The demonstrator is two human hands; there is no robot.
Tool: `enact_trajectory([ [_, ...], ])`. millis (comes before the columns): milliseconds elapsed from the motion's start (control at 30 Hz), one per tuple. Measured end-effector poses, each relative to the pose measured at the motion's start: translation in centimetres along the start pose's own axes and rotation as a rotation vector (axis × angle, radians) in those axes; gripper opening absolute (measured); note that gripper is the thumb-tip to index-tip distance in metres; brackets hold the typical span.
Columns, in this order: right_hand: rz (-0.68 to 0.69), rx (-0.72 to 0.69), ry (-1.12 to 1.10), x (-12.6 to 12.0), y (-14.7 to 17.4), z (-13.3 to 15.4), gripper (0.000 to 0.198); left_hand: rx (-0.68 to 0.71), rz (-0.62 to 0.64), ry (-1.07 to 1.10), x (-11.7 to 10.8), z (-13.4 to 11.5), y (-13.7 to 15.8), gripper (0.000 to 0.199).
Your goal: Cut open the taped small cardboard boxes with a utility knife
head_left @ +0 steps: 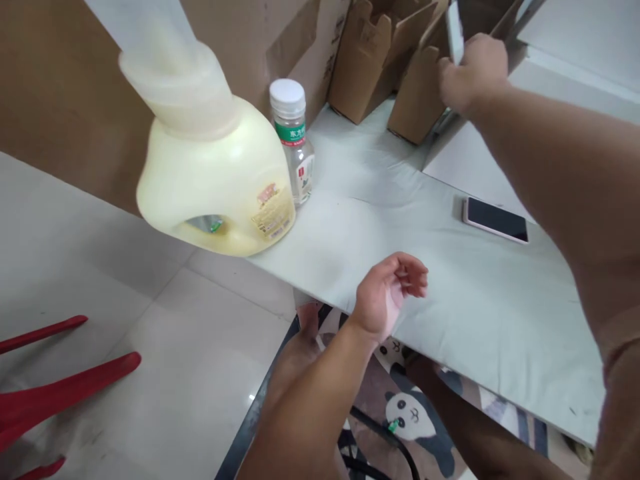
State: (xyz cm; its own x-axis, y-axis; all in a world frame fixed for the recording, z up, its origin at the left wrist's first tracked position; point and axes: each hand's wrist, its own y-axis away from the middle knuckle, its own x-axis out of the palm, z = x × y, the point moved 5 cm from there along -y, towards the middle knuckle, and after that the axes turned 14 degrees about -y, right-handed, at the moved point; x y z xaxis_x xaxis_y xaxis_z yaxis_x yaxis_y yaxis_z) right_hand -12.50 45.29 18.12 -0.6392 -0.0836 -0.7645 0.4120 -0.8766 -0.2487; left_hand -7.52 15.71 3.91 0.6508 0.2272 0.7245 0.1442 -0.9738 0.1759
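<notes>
My right hand (477, 72) reaches to the back right and grips a thin white flat object (455, 33), held on edge above an open cardboard box (423, 90). What kind of thing it is I cannot make out. My left hand (387, 291) hovers by the table's front edge, its fingers loosely curled and nothing visible in them. A phone with a dark screen (497, 220) lies on the pale cloth-covered table (370, 220), between my two arms.
At the left stand a big pale-yellow jug (215, 167) and a clear bottle with a white cap (294, 143). Behind them is a large carton (240, 40); another small open box (363, 63) stands beside it. Red chair legs (75, 380) rest left, a panda-patterned mat (410, 417) lies below.
</notes>
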Motion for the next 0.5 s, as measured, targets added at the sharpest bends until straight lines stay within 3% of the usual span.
enact_trajectory([
  [100,-0.062,-0.067,0.003,-2.2,5.9,0.4,0.04,0.114,-0.094,-0.07,-0.8,-0.5,0.2,0.034],
  [200,-0.068,-0.106,-0.064,-5.5,14.0,-1.4,0.033,0.368,-0.402,-0.321,-2.6,-2.3,1.2,0.022],
  [267,-0.153,-0.126,-0.19,-8.3,20.4,-4.0,0.03,0.568,-0.608,-0.556,-3.3,-4.1,2.5,0.017],
  [300,-0.228,-0.137,-0.281,-9.8,23.7,-5.5,0.029,0.656,-0.642,-0.649,-3.1,-4.9,3.1,0.021],
  [367,-0.38,-0.142,-0.378,-12.0,30.4,-8.5,0.027,0.762,-0.566,-0.754,-2.2,-5.7,3.8,0.038],
  [500,-0.544,0.002,-0.608,-13.4,40.2,-13.0,0.014,0.648,-0.105,-0.787,1.7,-4.2,3.4,0.058],
])
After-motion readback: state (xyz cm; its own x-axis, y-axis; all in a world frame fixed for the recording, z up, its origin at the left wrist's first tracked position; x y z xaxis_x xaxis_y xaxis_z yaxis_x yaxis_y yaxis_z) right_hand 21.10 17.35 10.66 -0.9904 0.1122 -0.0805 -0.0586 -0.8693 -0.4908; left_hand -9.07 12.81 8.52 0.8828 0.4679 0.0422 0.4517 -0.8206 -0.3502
